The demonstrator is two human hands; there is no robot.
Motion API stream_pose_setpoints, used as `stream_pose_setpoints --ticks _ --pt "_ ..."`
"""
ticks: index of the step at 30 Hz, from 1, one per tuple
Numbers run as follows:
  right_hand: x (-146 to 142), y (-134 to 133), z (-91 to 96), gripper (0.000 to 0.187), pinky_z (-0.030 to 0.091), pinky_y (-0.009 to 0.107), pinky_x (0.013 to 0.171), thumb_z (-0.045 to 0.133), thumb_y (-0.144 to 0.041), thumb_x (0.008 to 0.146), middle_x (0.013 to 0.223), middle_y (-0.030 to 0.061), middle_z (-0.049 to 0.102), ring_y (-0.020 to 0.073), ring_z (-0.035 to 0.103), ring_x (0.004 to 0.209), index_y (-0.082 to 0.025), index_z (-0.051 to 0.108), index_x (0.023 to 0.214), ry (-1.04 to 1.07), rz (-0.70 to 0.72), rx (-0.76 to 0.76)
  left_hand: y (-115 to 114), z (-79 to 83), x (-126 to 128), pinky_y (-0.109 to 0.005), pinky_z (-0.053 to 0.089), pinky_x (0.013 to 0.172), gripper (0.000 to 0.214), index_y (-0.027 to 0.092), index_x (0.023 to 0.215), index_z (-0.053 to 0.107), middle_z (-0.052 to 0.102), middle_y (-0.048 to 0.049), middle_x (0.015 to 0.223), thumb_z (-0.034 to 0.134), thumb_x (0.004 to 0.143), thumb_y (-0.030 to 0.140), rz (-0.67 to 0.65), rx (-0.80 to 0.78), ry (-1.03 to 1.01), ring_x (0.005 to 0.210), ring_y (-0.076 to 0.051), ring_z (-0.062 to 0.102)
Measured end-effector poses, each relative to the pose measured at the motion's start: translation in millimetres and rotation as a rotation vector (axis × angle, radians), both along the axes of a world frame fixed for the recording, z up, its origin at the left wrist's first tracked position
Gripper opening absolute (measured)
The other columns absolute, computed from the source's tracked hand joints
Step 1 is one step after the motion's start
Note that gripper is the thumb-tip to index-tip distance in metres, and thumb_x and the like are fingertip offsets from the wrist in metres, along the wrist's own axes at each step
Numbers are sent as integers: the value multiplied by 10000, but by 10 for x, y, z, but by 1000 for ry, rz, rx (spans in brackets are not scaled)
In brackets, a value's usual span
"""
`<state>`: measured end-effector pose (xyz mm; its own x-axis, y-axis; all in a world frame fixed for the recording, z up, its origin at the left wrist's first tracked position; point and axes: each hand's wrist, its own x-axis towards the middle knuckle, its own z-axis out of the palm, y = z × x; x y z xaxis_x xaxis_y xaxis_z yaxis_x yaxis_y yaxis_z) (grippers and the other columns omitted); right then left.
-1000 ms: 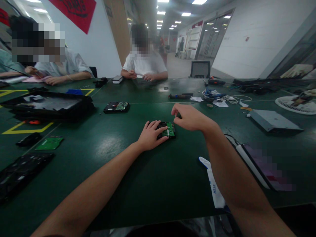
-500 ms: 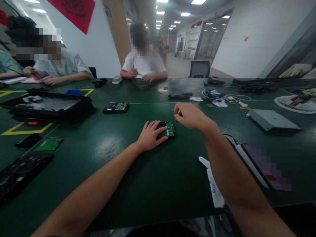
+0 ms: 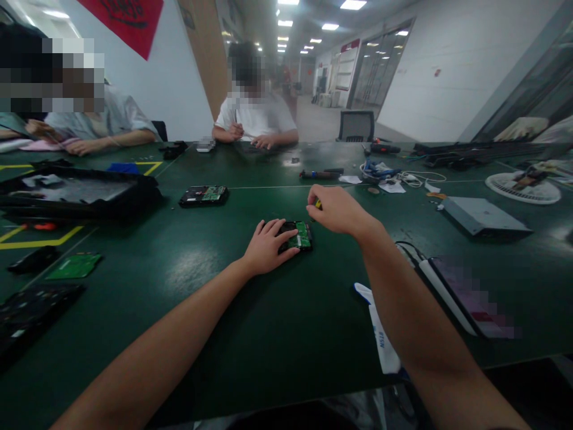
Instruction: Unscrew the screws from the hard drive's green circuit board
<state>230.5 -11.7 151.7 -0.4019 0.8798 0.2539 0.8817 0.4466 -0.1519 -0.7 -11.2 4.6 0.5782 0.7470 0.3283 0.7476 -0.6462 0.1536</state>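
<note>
A hard drive with a green circuit board lies on the green table in front of me. My left hand rests on its left part, fingers spread flat, and hides much of it. Just beyond the drive's right end is my right hand, its fingers curled round a screwdriver. Only a bit of its yellow and black handle shows; the shaft and tip are mostly hidden by the hand, so I cannot tell whether it touches the drive.
Another hard drive lies further left, near a black tray. A green circuit board is at the left. To the right are a grey metal box, tangled cables and a white strip. Two people sit across the table.
The view has turned slightly to the right, so everything sits a little further left. Both hands keep their places about the hard drive, with no clear change of grip.
</note>
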Motion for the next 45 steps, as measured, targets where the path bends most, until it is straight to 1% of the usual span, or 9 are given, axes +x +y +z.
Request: stream_pose_setpoints --ticks 3,6,10,17,23,31,34,38,45 --pt "-1 21 -11 154 444 385 808 555 -314 968 1007 125 749 274 665 911 -199 659 970 -6 -20 4 6 -14 3 -675 230 1262 584 366 1502 591 440 -81 1653 552 1003 667 4 1 -5 1527 -379 385" --pt "8 8 -4 120 460 363 845 581 -216 900 1069 113 746 254 662 967 -195 655 993 32 85 -39 7 -22 5 -672 228 1265 587 367 1504 591 438 -80 1655 556 1000 667 2 2 -9 1526 -378 387" --pt "41 -36 32 242 468 337 856 592 -157 854 1126 102 739 237 663 995 -186 636 1091 60 180 -104 1 -17 3 -671 239 1261 596 361 1508 589 437 -88 1655 541 1004 676 4 8 -1 1525 -376 391" --pt "54 2 5 204 456 392 797 591 -334 964 976 123 748 273 660 876 -182 648 1088 4 -12 -40 -11 10 1 -672 231 1264 586 354 1501 596 440 -88 1653 549 1006 664 0 2 -8 1527 -378 386" --pt "61 18 -11 227 484 362 883 602 -147 865 1134 115 741 247 666 994 -174 656 1084 63 151 -65 -5 7 1 -677 244 1255 598 349 1512 585 435 -103 1656 536 1010 670 0 8 13 1527 -383 386" --pt "73 33 3 156 464 388 830 597 -329 982 1026 120 756 273 676 944 -198 681 979 -46 9 -31 -3 -6 9 -670 243 1258 584 353 1497 600 445 -95 1650 562 1001 658 8 5 -2 1521 -379 395" --pt "77 0 32 111 468 370 832 600 -236 934 1043 122 755 266 671 960 -187 691 975 -60 63 -68 -8 3 8 -673 235 1260 579 356 1495 603 451 -89 1646 570 999 652 4 -3 -14 1516 -381 399" --pt "61 -49 55 242 463 344 875 583 -110 855 1116 114 744 243 655 1001 -168 673 1072 -3 153 -62 -8 5 5 -672 234 1262 588 353 1498 601 446 -90 1650 558 1000 663 2 0 -12 1519 -385 395" --pt "56 -2 25 166 448 378 800 574 -328 982 991 110 750 260 658 897 -198 676 997 -36 14 -41 -8 8 6 -668 244 1258 596 357 1514 585 434 -101 1656 524 1012 673 8 4 15 1529 -378 386"
